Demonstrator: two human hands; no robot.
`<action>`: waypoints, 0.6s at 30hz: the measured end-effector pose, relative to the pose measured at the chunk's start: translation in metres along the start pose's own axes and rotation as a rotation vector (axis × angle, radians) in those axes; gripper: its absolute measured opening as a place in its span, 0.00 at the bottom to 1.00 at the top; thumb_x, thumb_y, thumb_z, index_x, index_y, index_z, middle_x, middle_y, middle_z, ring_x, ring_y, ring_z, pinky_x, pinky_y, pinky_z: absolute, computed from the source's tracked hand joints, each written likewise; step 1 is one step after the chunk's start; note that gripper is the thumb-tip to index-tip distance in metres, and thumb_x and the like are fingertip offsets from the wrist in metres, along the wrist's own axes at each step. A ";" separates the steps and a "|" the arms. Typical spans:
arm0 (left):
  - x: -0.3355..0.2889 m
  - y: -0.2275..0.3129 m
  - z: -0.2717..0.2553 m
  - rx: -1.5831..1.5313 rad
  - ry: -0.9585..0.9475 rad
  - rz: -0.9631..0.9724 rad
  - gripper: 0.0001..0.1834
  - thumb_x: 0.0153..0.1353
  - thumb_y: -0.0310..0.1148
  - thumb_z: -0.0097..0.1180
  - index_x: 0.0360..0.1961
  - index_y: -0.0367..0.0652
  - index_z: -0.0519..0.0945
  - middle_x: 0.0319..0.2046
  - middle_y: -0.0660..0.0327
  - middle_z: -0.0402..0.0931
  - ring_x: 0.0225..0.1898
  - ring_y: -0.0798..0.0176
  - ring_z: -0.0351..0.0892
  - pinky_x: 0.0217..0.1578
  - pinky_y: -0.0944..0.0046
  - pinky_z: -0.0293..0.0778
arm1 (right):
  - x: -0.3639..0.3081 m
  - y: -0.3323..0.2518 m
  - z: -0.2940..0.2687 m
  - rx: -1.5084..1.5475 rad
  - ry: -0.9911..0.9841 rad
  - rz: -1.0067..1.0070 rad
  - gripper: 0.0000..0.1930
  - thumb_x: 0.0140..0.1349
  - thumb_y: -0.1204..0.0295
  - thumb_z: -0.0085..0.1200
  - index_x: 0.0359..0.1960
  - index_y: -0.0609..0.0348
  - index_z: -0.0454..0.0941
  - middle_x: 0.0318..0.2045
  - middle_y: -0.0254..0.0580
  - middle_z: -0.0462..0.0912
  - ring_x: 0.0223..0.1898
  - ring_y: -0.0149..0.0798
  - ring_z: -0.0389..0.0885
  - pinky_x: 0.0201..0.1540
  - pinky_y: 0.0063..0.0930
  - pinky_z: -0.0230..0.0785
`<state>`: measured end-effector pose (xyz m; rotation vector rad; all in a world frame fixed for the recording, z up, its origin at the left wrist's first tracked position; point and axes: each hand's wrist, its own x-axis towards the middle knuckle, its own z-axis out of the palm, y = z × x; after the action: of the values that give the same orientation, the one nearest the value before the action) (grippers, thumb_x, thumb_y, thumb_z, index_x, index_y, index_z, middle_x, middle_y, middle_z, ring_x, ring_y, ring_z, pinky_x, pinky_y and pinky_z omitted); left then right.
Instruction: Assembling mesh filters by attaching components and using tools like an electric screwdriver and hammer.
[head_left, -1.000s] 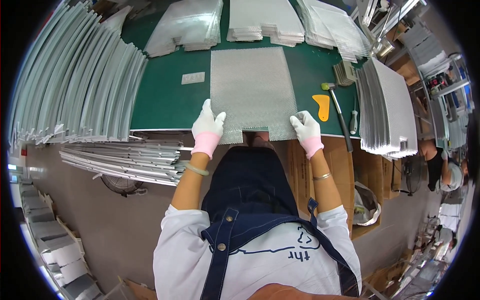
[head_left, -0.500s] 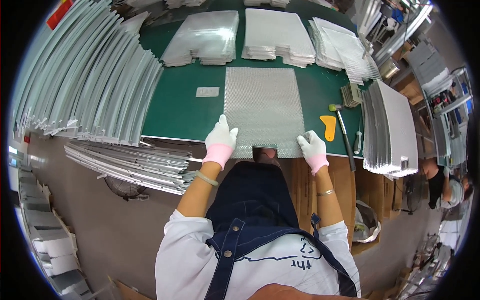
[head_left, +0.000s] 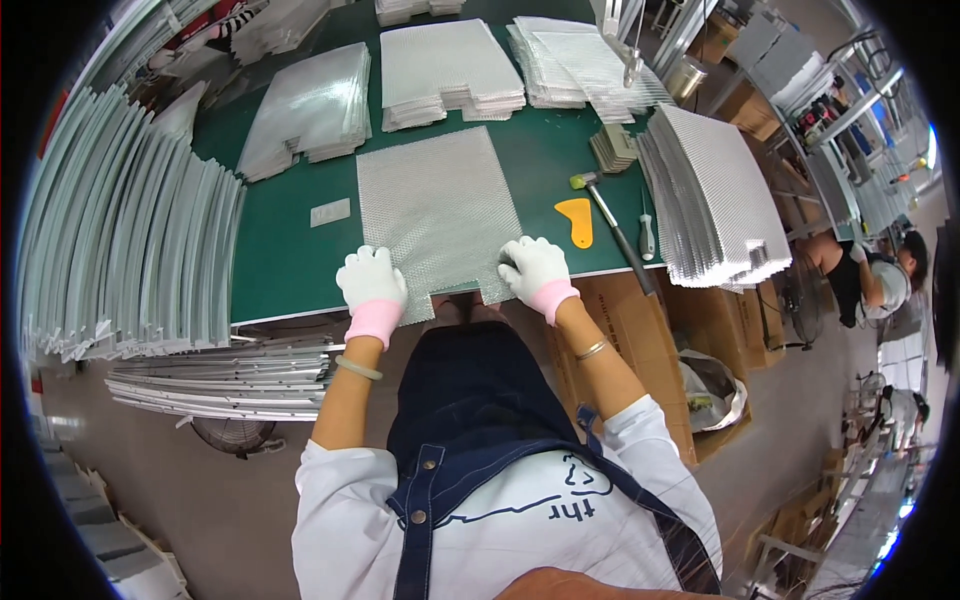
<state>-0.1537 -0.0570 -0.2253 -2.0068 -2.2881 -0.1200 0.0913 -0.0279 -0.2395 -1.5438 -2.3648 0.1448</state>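
A silvery mesh sheet [head_left: 435, 200] lies on the green table, its near edge with a square notch reaching past the table's front. My left hand [head_left: 373, 280], in a white glove with a pink cuff, has its fingers bent over the sheet's near left corner. At the near right corner, my right hand [head_left: 535, 270], gloved alike, pinches the edge between thumb and curled fingers. Right of the sheet are a yellow flat scraper [head_left: 575, 222], a hammer [head_left: 615, 228] and a screwdriver [head_left: 647, 228]. A small pale plate [head_left: 330, 212] lies to the left.
Notched mesh sheets are stacked along the back [head_left: 445, 62] and at the right [head_left: 715, 190]. Long pale metal strips [head_left: 130, 225] stand in a row at the left. Cardboard boxes [head_left: 640, 350] are below the right edge. A person [head_left: 880, 280] sits at far right.
The view has swung right, so the table's things appear farther left and tilted. My left fingers, stretched along the sheet's edge before, are now bent over its corner. My right hand stays at its corner.
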 end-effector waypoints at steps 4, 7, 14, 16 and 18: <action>-0.032 0.008 -0.013 -0.338 0.526 0.157 0.09 0.50 0.34 0.58 0.31 0.42 0.77 0.35 0.54 0.74 0.37 0.52 0.72 0.36 0.52 0.67 | -0.002 0.008 0.004 0.108 -0.016 0.025 0.06 0.54 0.64 0.53 0.30 0.49 0.78 0.31 0.41 0.77 0.37 0.47 0.75 0.40 0.40 0.68; -0.083 0.017 -0.020 -0.873 -0.278 -0.018 0.17 0.56 0.40 0.56 0.19 0.38 0.80 0.16 0.55 0.75 0.21 0.59 0.75 0.27 0.60 0.70 | -0.003 0.010 0.002 0.121 -0.023 0.056 0.06 0.53 0.63 0.54 0.30 0.48 0.78 0.30 0.41 0.77 0.37 0.47 0.75 0.41 0.41 0.69; -0.080 0.033 0.062 -2.200 -0.495 -0.687 0.30 0.62 0.53 0.50 0.52 0.34 0.69 0.46 0.47 0.71 0.50 0.51 0.72 0.48 0.56 0.70 | 0.003 0.017 -0.003 0.120 -0.046 0.066 0.07 0.52 0.63 0.53 0.29 0.49 0.79 0.31 0.41 0.79 0.38 0.47 0.76 0.41 0.40 0.70; -0.073 0.026 0.084 -2.280 -0.389 -0.839 0.26 0.63 0.49 0.50 0.52 0.38 0.70 0.46 0.47 0.71 0.49 0.50 0.73 0.48 0.54 0.70 | 0.009 0.009 -0.003 0.103 -0.085 0.050 0.09 0.52 0.61 0.51 0.30 0.48 0.79 0.33 0.42 0.80 0.38 0.49 0.78 0.40 0.42 0.71; -0.072 0.019 0.095 -2.106 -0.216 -0.769 0.20 0.63 0.46 0.50 0.43 0.37 0.76 0.36 0.53 0.77 0.36 0.56 0.77 0.41 0.57 0.73 | 0.011 0.002 0.003 0.078 -0.072 0.023 0.09 0.53 0.61 0.52 0.30 0.47 0.79 0.33 0.41 0.80 0.38 0.47 0.78 0.40 0.43 0.70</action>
<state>-0.1271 -0.1136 -0.3289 -0.5394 -2.7984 -3.4291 0.0879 -0.0170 -0.2404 -1.5544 -2.3666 0.2993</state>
